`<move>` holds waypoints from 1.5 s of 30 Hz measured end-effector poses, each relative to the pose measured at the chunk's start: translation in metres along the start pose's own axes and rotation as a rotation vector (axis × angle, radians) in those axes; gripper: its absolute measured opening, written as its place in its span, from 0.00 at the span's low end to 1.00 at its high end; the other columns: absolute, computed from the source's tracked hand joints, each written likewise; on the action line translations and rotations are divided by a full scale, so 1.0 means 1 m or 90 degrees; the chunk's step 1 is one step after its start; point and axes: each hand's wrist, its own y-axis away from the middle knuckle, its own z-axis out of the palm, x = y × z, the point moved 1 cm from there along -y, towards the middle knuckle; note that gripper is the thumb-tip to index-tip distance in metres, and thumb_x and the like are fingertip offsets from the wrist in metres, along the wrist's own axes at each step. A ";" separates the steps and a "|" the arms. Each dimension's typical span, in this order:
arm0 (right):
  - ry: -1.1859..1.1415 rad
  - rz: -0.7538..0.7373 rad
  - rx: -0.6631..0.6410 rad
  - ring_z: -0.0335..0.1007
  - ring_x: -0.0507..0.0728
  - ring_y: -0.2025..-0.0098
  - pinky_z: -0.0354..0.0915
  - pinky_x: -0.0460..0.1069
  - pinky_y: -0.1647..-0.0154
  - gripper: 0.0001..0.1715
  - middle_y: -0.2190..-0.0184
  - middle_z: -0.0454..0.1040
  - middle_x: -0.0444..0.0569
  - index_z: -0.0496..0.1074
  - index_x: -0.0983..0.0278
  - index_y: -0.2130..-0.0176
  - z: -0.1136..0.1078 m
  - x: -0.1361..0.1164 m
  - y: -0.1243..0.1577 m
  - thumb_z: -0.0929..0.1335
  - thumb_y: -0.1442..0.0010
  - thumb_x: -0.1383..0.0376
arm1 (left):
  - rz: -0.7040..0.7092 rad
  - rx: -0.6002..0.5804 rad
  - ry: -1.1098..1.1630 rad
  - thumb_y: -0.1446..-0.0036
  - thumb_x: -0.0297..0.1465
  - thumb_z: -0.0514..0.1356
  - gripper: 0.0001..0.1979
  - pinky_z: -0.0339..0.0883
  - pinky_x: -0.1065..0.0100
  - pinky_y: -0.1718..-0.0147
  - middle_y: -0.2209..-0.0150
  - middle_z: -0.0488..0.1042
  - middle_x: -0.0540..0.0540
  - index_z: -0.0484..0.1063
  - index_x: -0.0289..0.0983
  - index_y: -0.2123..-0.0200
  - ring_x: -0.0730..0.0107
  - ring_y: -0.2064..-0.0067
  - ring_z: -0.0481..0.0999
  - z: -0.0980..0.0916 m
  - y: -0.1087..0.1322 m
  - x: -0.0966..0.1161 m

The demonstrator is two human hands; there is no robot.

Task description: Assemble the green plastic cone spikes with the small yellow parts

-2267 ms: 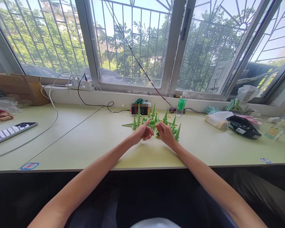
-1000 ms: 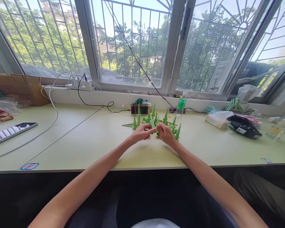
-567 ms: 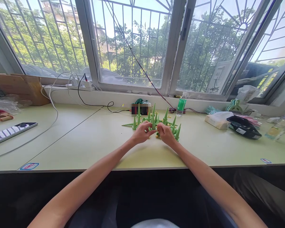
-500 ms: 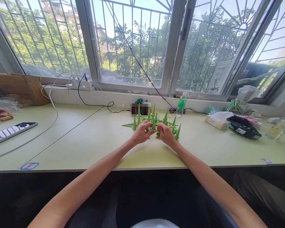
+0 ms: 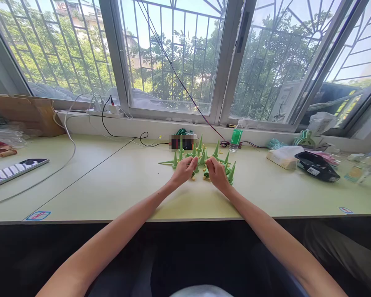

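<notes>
Several green cone-shaped spikes (image 5: 216, 149) with small yellow parts stand and lie grouped on the table in front of me. My left hand (image 5: 184, 170) is closed at the group's near side, fingertips pinched together; green and yellow bits of a spike (image 5: 197, 169) show beside and below its fingers. Just to the right, my right hand (image 5: 215, 171) is also closed in a pinch, and whatever is between its fingertips is too small or hidden to name. A short gap separates the hands. Below the right fingertips lies another green piece (image 5: 206, 174).
Behind the spikes are a dark box (image 5: 181, 142) and a green-labelled bottle (image 5: 235, 137). On the right lie a tissue pack (image 5: 284, 156) and a black pouch (image 5: 318, 166). A phone (image 5: 17, 172) and white cable (image 5: 49, 176) are on the left.
The upright spike at my left fingers no longer stands there. My left fingers have closed and turned upward, and the hands have drifted slightly apart.
</notes>
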 end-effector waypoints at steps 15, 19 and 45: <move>0.003 -0.011 -0.051 0.52 0.50 0.77 0.53 0.45 0.72 0.19 0.79 0.59 0.40 0.61 0.62 0.69 0.001 0.000 0.001 0.56 0.31 0.54 | -0.251 -0.159 0.247 0.54 0.56 0.62 0.30 0.52 0.73 0.83 0.71 0.72 0.43 0.76 0.31 0.68 0.79 0.79 0.64 -0.003 0.001 -0.002; 0.010 -0.007 -0.053 0.52 0.50 0.77 0.53 0.46 0.72 0.21 0.79 0.60 0.40 0.61 0.62 0.70 0.001 0.000 0.001 0.56 0.32 0.53 | -0.231 -0.163 0.280 0.54 0.53 0.64 0.27 0.51 0.74 0.84 0.70 0.71 0.44 0.74 0.31 0.71 0.80 0.79 0.64 -0.003 0.001 -0.002; 0.011 0.008 -0.065 0.54 0.50 0.78 0.52 0.46 0.73 0.23 0.80 0.61 0.41 0.57 0.61 0.73 0.004 0.004 0.000 0.54 0.31 0.52 | -0.041 -0.088 0.196 0.58 0.41 0.70 0.26 0.54 0.77 0.85 0.63 0.69 0.48 0.68 0.37 0.57 0.86 0.81 0.61 -0.001 0.003 -0.001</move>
